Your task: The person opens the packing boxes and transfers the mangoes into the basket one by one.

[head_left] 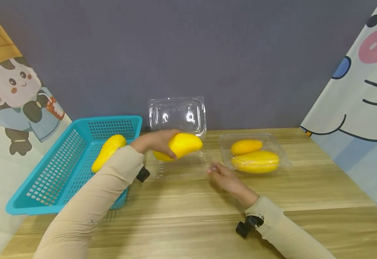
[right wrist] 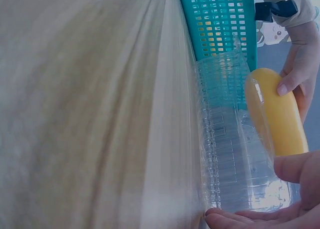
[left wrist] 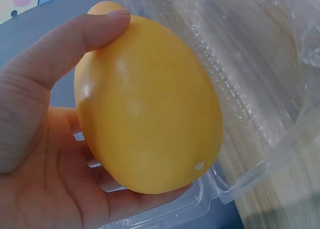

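Observation:
My left hand (head_left: 159,141) grips a yellow mango (head_left: 188,142) above an open clear plastic clamshell box (head_left: 188,167). In the left wrist view, the thumb lies across the top of the mango (left wrist: 150,104) and the fingers wrap beneath it. The box's raised lid (head_left: 176,113) stands at the back, by the grey wall. At the box's right side is my right hand (head_left: 225,178); in the right wrist view its thumb (right wrist: 290,166) and fingers (right wrist: 240,217) are spread apart at the clear wall, apparently touching it. Whether the mango touches the box is unclear.
On the left, a turquoise basket (head_left: 67,208) has another yellow mango (head_left: 109,153) inside. To the right, a second clear box (head_left: 283,160) contains two yellow mangoes (head_left: 255,162). The grey wall (head_left: 188,57) bounds the wooden table (head_left: 182,226) at the back.

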{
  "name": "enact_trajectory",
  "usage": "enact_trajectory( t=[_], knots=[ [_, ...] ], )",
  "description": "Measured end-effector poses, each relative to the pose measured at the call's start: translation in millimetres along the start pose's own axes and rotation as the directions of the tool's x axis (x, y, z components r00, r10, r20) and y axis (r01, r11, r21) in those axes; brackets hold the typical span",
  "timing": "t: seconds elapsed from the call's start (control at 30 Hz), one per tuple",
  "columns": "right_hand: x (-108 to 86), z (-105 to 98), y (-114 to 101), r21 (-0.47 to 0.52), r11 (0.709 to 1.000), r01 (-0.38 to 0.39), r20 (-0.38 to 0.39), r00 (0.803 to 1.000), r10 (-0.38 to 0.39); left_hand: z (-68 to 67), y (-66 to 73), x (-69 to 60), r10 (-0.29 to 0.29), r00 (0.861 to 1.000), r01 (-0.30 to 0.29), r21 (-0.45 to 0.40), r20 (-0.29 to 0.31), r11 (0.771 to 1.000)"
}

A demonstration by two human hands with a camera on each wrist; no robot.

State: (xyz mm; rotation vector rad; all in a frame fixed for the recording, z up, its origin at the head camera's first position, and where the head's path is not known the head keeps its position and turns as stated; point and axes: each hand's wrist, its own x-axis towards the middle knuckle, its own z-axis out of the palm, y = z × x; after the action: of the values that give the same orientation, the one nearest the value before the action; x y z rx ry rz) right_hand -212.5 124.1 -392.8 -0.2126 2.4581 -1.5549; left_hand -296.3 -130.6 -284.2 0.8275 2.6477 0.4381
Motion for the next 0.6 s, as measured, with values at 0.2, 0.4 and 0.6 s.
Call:
enact_trajectory(
  t=[0.2, 0.4, 0.6],
  knots=[
    [-0.3, 1, 0, -0.010, 1.000, 0.002, -0.004, 1.000, -0.002, -3.8, -2.4, -5.5, 0.024, 0.999, -0.025, -0.032, -0.029, 0.999],
    [-2.2, 0, -1, -0.008, 1.000, 0.014, 0.006, 1.000, -0.014, -6.0, -4.0, -10.5, 0.030, 0.997, -0.032, -0.024, -0.067, 0.999],
    [-2.3, -1, -2, 0.003, 1.000, 0.012, 0.010, 1.000, -0.012, -11.1, 1.7, -19.7, 0.044, 0.994, -0.048, -0.038, -0.097, 0.998]
  ],
)
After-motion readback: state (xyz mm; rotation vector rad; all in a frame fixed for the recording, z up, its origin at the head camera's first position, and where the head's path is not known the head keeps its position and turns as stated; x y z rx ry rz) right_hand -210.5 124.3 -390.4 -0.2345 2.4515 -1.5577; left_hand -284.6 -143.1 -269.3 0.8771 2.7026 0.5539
